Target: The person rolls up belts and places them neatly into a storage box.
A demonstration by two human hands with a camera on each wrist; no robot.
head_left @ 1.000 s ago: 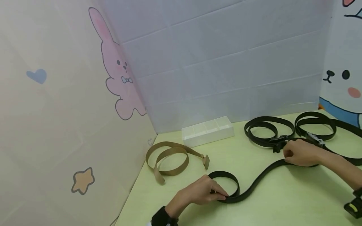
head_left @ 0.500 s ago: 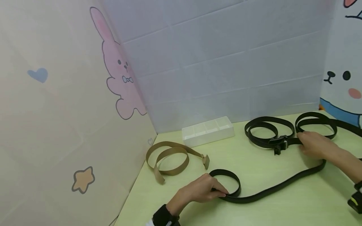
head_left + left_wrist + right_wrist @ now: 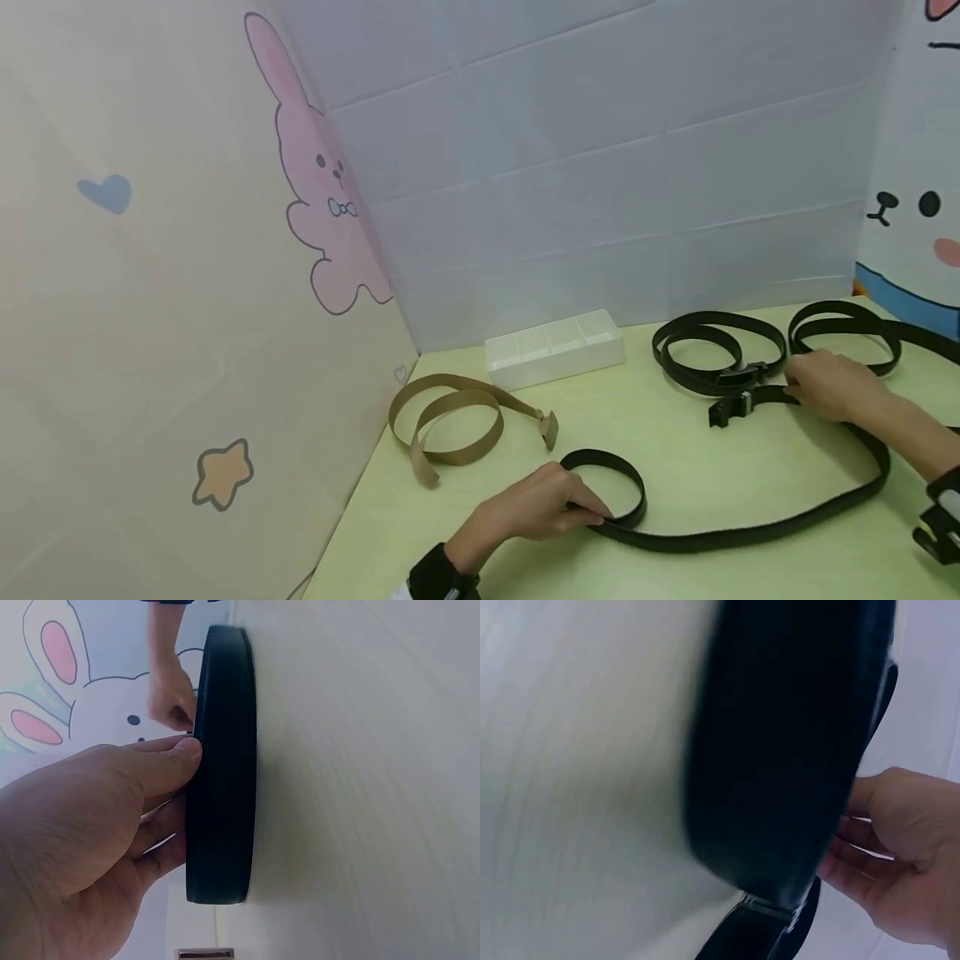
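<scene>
One black belt stands on its edge between my two hands, its left end rolled in a small loop. My left hand pinches it where the loop closes; in the left wrist view thumb and fingers hold the strap by its upper edge. Farther right, my right hand grips the same belt a little behind its buckle. From there the strap bends round and back toward the loop. Up close in the right wrist view, the dark strap partly hides the right fingers.
Behind the buckle lies a coiled black belt, with another black belt to its right, partly covered by the right hand. A tan belt lies loosely coiled at the left. A white compartment tray stands near the back wall.
My right hand has moved right along the belt, then drawn the buckle end slightly left and nearer. The strap now swings out in a wide bend at the right. My left hand keeps its pinch.
</scene>
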